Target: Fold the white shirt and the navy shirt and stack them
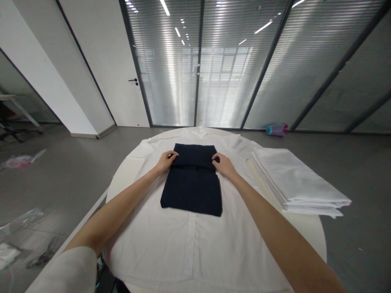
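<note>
A dark navy cloth (192, 189) lies folded on a white garment (159, 244) that is spread over a round table. Its far part is a folded flap with an edge running across the middle. My left hand (166, 160) pinches the left edge of that flap, thumb and fingers together. At the flap's right edge, my right hand (222, 164) holds the cloth between thumb and curled fingers. Both hands are at about the same height, one on each side.
Folded white cloth (293, 175) is stacked at the table's right, overhanging its edge. The round table's rim (320, 240) shows at the right. Plastic bags (21, 224) and a cable (44, 254) lie on the floor at left. A blue and pink item (277, 130) rests by the glass wall.
</note>
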A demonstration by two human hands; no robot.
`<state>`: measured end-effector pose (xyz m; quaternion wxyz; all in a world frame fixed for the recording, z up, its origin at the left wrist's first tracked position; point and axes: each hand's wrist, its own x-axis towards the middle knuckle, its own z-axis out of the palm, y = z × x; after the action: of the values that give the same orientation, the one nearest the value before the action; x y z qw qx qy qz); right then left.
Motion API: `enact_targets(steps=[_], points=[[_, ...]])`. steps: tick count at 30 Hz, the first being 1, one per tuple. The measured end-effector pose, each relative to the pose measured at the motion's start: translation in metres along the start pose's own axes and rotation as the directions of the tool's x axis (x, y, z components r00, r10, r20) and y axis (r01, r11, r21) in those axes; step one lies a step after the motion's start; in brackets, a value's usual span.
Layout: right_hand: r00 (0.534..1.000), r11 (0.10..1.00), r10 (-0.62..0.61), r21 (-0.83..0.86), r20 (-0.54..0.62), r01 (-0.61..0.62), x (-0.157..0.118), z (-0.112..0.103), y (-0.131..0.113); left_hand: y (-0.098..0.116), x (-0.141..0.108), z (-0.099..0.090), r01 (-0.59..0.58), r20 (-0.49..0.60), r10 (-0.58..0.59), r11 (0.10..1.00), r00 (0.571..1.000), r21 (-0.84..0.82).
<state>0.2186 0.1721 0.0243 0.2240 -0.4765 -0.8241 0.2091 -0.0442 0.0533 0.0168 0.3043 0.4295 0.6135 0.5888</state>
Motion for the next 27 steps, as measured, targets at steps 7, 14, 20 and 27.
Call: enact_targets(steps=[7,14,20,27], points=[[0.994,0.962,0.072,-0.270,0.077,-0.049,-0.013,-0.007,-0.011,-0.007,-0.002,-0.004,-0.175,0.057,0.168,0.875,0.984,0.450],[0.968,0.928,-0.208,-0.341,-0.143,0.149,-0.003,-0.010,-0.046,0.032,-0.004,0.010,-0.322,0.060,0.488,0.474,0.871,0.819],[0.962,0.915,-0.251,-0.297,0.107,0.272,0.019,0.033,-0.054,0.020,0.014,0.037,-0.572,0.525,0.229,0.371,0.819,0.731],[0.969,0.923,-0.179,-0.311,0.173,0.226,0.021,0.047,-0.040,-0.007,0.025,0.035,-0.561,0.557,0.127,0.358,0.821,0.746]])
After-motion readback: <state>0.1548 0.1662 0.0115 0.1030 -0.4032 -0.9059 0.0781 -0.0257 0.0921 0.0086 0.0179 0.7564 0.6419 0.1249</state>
